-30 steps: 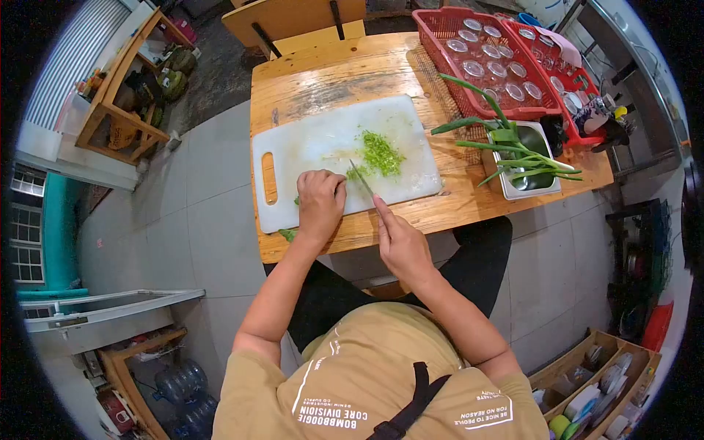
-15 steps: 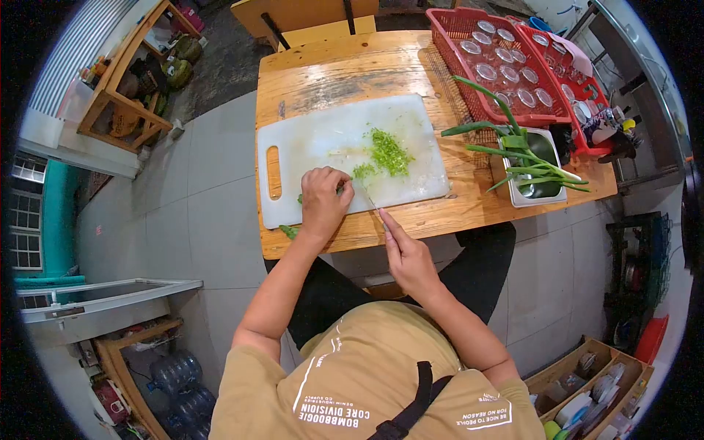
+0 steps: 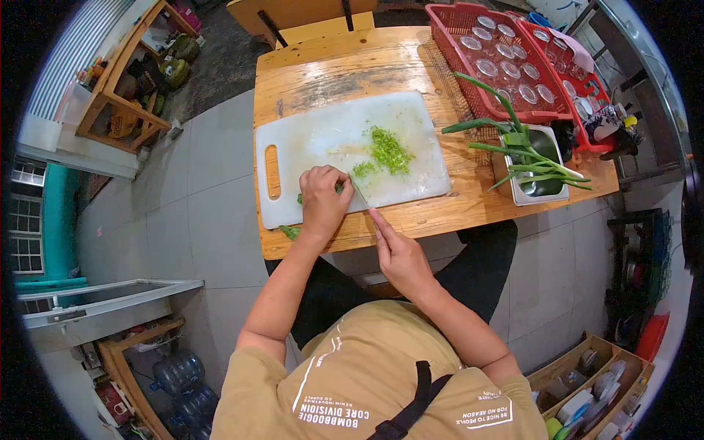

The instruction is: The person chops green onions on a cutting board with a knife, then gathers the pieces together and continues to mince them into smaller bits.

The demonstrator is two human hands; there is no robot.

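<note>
My left hand [image 3: 323, 196] is closed over a bunch of spring onion [image 3: 290, 232], pressing it onto the white cutting board [image 3: 312, 139]. Most of the bunch is hidden under the fingers; its green ends stick out toward the board's near left edge. In my right hand [image 3: 402, 258] is a knife [image 3: 361, 193], gripped by a handle that the fingers mostly cover. The blade lies close beside my left fingertips. Chopped spring onion [image 3: 390, 151] forms a loose pile right of the blade, with a smaller heap touching it near the knife.
To the right, a metal container [image 3: 565, 158] stands on the wooden table [image 3: 330, 59] with whole spring onions [image 3: 524, 150] lying across it. Behind it are a red crate [image 3: 480, 111] of upturned glasses and a second red basket [image 3: 598, 139].
My right hand has drawn slightly left with the knife, and the blade now sits nearer my left fingertips. My left hand stays on the spring onion.
</note>
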